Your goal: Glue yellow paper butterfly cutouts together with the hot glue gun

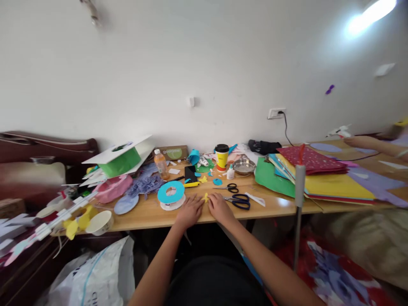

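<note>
Close to the table's front edge, my left hand [191,209] lies flat with fingers stretched out, fingertips beside a small yellow cut-out piece [205,197]. My right hand [219,206] has its fingers bent and pressed together at the other side of that piece; part of it is hidden by the fingers. Left of my hands is a blue ring [171,192] resting on a white one. Two pairs of scissors, smaller scissors [231,187] and larger navy-handled scissors [239,201], lie to the right. A yellow cutter [191,185] and another yellow scrap [203,179] lie just behind.
Behind stand a drink bottle [161,164], lidded paper cup [222,158], glue bottle [230,171] and metal bowl [244,166]. Coloured sheets [338,187] are stacked right; a glue gun stick-like pole [298,191] rises in front. Another person's hand [361,141] is far right. Green-and-white craft [119,163] stands left.
</note>
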The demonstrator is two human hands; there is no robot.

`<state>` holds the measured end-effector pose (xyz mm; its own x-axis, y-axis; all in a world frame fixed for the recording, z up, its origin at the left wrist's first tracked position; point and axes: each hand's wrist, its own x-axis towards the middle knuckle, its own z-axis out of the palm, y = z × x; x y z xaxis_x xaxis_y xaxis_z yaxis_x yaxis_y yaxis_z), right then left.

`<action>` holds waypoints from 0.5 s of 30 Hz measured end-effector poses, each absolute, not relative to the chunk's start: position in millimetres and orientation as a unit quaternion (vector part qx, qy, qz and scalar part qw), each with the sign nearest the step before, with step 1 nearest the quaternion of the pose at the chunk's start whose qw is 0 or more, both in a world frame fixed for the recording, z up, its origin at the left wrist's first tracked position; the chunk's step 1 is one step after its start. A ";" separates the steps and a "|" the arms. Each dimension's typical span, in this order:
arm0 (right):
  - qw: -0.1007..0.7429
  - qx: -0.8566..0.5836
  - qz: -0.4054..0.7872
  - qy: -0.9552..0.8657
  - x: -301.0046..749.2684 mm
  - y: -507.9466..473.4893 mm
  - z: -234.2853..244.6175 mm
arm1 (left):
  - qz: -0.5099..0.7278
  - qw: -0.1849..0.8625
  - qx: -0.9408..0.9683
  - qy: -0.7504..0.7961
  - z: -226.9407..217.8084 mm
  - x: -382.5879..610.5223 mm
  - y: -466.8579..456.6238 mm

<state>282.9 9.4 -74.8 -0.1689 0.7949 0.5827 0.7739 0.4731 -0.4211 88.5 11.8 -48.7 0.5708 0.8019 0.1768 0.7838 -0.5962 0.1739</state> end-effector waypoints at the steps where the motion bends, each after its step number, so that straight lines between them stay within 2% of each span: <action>1: 0.397 -0.506 0.013 -0.765 282.3 9.4 -74.3 | 0.115 0.038 0.886 0.448 -49.3 88.4 11.7; 5: 0.446 -0.473 0.001 -0.760 276.3 -0.3 -58.4 | 0.111 0.040 0.883 0.454 -50.4 87.6 10.4; 9: 0.531 -0.437 -0.040 -0.725 285.2 -43.3 -14.9 | 0.116 0.043 0.880 0.459 -50.9 86.5 11.0; 15: 0.663 -0.523 -0.194 -0.499 403.2 -109.3 75.6 | 0.122 0.052 0.876 0.464 -53.8 86.3 20.0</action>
